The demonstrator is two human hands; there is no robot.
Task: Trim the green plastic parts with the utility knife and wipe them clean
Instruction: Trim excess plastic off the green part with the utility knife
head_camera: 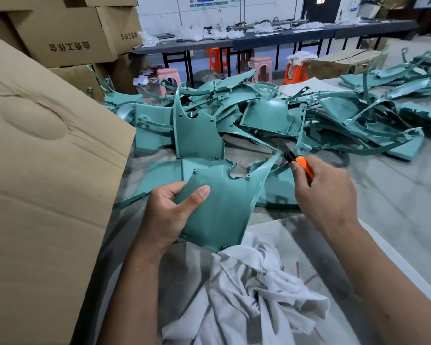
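Head view. Green part [219, 207]: flat teal shield shape, small screw bosses at the edges, jagged notch at its top, one long horn running up to the right. Left hand [167, 215] grips its left edge, thumb laid across the face. Right hand [326, 195] is clenched round the knife [294, 156], orange handle, dark blade touching the horn's tip. Part sits just above the white rag [254, 295], with the pile [271, 118] of green parts behind it. Cardboard box [42, 170] left of the part.

A teal green panel [219, 207] stands tilted above the tabletop's near edge; the orange utility knife [294, 155] blade meets its upper right tip; white rag [254, 290] lies crumpled below.
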